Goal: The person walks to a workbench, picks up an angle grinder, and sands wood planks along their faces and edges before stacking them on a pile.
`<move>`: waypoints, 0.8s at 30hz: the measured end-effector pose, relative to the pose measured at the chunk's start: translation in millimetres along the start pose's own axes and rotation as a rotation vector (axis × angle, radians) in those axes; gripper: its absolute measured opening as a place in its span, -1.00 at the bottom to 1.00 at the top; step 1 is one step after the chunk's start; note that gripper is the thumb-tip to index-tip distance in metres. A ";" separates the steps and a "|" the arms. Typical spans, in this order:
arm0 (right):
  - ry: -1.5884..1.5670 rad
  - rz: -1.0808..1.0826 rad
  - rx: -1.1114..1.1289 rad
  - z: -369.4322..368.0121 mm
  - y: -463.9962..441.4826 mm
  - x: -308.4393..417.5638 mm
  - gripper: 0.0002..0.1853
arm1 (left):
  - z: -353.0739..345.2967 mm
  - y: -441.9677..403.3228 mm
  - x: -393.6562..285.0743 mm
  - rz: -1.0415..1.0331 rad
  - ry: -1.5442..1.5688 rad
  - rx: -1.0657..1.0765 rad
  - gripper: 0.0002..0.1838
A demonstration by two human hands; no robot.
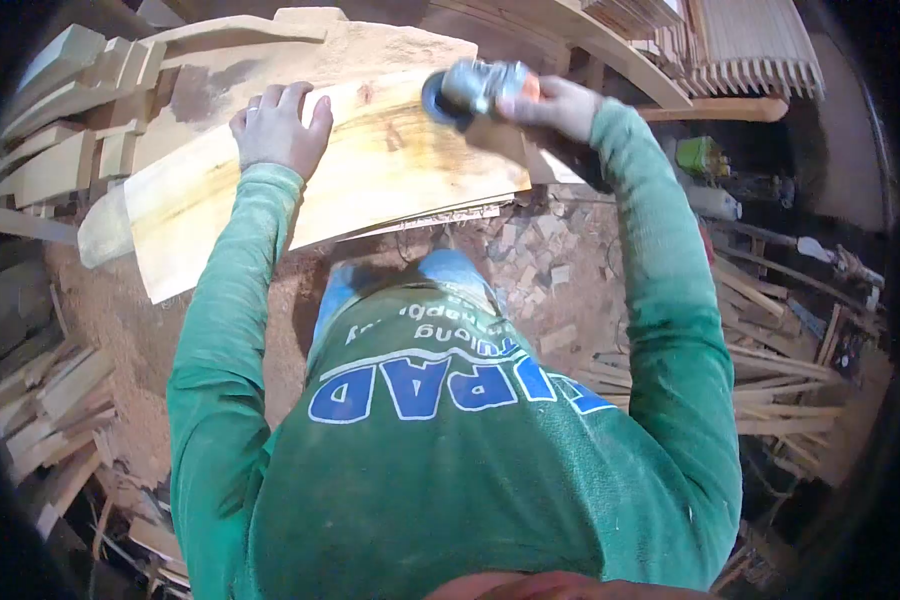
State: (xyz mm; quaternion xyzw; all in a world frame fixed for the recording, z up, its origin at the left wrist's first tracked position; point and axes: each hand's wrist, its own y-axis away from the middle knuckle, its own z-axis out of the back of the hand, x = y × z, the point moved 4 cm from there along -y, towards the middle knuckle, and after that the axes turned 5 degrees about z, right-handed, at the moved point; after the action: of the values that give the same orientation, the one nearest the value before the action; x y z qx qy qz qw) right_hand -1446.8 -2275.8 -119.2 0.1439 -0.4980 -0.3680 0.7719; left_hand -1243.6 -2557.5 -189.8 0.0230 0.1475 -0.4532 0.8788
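A broad pale wooden board (370, 160) with darker yellow-brown streaks lies across the work surface in front of me. My left hand (282, 125) rests on its upper left part with the fingers spread; a ring shows on one finger. In my right hand (560, 105) is an angle grinder (475, 90), gripped around its body. The grinder's round disc end is over the board's upper right part. Blur hides whether the disc touches the wood. Under the board's near edge, thinner sheets (440, 220) stick out.
Cut wooden pieces (60, 110) are stacked at the left. Slatted wooden parts (750, 50) stand at the upper right, beside a green container (700, 155). Wood offcuts (540, 250) litter the floor, with long strips (780, 390) piled at the right.
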 end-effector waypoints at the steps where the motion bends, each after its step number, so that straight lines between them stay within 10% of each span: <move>1: -0.114 -0.053 -0.085 6.9 -3.7 4.7 -0.30 | -0.5 0.6 1.2 -0.014 0.007 -0.007 -0.56; 7: -0.077 -0.157 -0.046 -8.6 28.8 -17.7 -0.09 | 4.0 4.1 5.8 -0.109 0.046 -0.019 -0.56; 9: 0.564 -0.102 -0.059 -22.4 77.8 52.4 -0.19 | 3.1 7.8 8.0 -0.096 0.044 -0.044 -0.56; 13: 0.098 0.228 0.090 -55.5 92.5 5.3 -0.26 | 5.8 16.4 3.6 -0.051 0.059 -0.027 -0.57; 24: 0.012 0.109 0.078 21.4 -2.8 -33.9 -0.34 | 16.7 77.4 -29.3 -0.242 -0.130 0.069 -0.23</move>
State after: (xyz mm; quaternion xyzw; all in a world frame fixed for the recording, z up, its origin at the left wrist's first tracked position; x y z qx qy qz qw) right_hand -1474.7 -2250.5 -133.4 0.1487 -0.5143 -0.3051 0.7876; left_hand -1193.4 -2491.7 -172.9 0.0055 0.0762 -0.5613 0.8241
